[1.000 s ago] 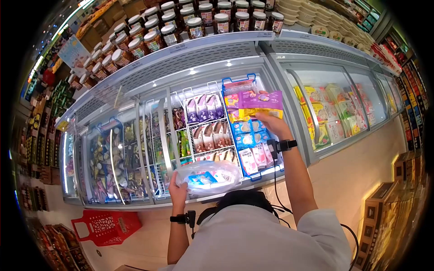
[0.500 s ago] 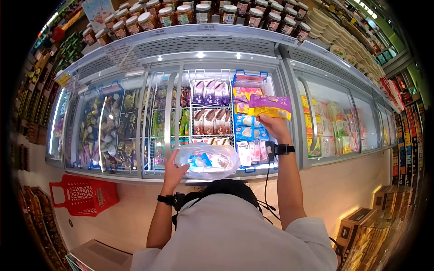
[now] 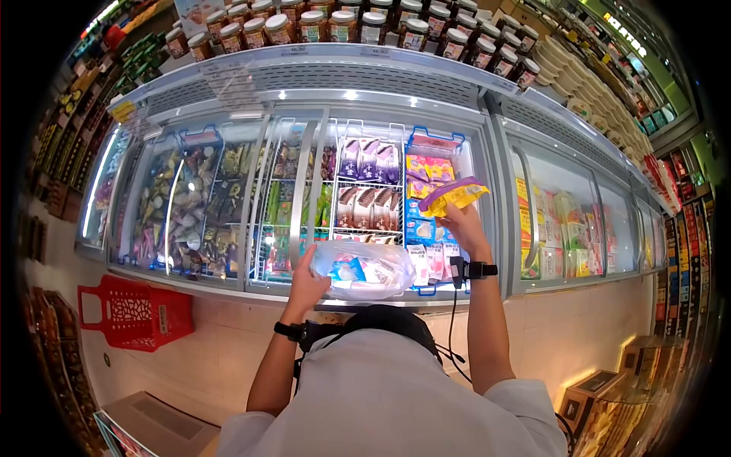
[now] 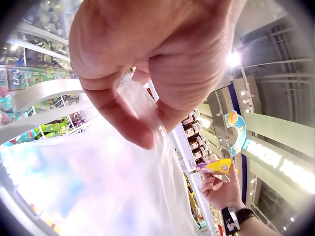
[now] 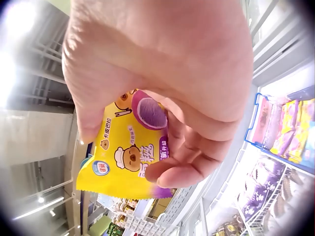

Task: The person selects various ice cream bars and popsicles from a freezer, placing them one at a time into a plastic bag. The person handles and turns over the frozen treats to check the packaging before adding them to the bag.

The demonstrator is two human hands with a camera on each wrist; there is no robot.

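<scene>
My right hand (image 3: 461, 228) holds a yellow and purple ice cream packet (image 3: 454, 198) above the right part of the open freezer. In the right wrist view, thumb and fingers curl round the packet (image 5: 129, 157), whose printed front shows a cartoon animal and a cut purple dumpling-like shape. My left hand (image 3: 308, 282) grips the edge of a thin clear plastic bag (image 3: 365, 270) at the freezer's front. Pinched film of the bag (image 4: 133, 98) shows between thumb and finger in the left wrist view. Inside the bag are blue and white packets (image 3: 348, 268).
Wire baskets hold purple-white packets (image 3: 367, 160), brown-white packets (image 3: 367, 209) and pink boxes (image 3: 426, 261). Sliding glass lids with handles (image 3: 302, 190) flank the opening. Jars (image 3: 312, 27) line the shelf behind. A red shopping basket (image 3: 141, 312) stands on the floor at left.
The yellow and purple packet has tilted and come slightly nearer to me in my right hand. My left hand keeps its grip on the bag. The head view has shifted.
</scene>
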